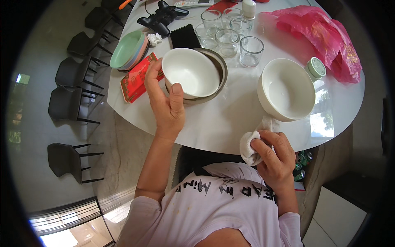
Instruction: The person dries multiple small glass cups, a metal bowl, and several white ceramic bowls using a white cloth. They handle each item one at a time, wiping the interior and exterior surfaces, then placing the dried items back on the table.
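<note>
My left hand (166, 105) grips the rim of a white bowl (193, 74), thumb at the near side, fingers along its left. That bowl is tilted over a wider metal-rimmed bowl (224, 75), whose inside is mostly hidden. In my right hand (276, 154) is a bunched white cloth (250, 146), held near the table's front edge. Just beyond the cloth, a larger white bowl (287, 89) stands on the white table (216, 129). A small round container with a pale green lid (317, 67) is beside that bowl's right side.
Several glass cups (251, 52) stand behind the bowls. At the back left are a black game controller (162, 17), stacked oval dishes (128, 49), a red packet (137, 80) and crumpled tissue (154, 39). A pink plastic bag (327, 40) covers the back right.
</note>
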The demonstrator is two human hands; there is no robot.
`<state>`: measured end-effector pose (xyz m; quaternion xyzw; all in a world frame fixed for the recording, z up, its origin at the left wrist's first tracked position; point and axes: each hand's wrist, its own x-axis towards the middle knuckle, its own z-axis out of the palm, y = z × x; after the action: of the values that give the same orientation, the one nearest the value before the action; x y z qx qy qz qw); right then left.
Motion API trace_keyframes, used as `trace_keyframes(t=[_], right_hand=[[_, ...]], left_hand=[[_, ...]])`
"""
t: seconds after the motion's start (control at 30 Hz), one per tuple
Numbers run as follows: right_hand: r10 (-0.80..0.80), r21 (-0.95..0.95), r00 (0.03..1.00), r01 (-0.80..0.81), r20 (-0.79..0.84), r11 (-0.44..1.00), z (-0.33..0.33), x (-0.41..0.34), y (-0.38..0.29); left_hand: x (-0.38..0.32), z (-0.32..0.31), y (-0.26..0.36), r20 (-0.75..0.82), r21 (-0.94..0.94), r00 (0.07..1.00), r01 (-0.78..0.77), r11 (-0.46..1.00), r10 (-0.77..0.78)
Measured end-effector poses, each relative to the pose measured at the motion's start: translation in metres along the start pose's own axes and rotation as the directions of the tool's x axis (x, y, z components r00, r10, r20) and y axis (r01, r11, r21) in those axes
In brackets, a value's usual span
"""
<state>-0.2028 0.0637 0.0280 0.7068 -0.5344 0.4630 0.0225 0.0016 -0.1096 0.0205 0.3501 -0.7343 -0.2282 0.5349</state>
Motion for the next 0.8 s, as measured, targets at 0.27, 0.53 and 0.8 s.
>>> trace_keyframes(t=[0.27, 0.53, 0.8], right_hand=[[-0.004, 0.056, 1.000, 0.005, -0.012, 0.998, 0.008, -0.008, 0.015], [0.178, 0.194, 0.982, -0.164, -0.056, 0.967, 0.012, -0.013, 0.021], [0.187, 0.217, 0.982, -0.175, -0.032, 0.960, 0.012, -0.010, 0.023]], left_hand=[[-0.010, -0.010, -0.004, -0.187, 0.158, 0.950, -0.221, 0.962, 0.249], [0.018, 0.001, 0.062, 0.450, 0.586, 0.876, -0.437, 0.682, 0.175], [0.012, -0.020, 0.041, 0.475, 0.482, 0.879, -0.302, 0.822, 0.044]])
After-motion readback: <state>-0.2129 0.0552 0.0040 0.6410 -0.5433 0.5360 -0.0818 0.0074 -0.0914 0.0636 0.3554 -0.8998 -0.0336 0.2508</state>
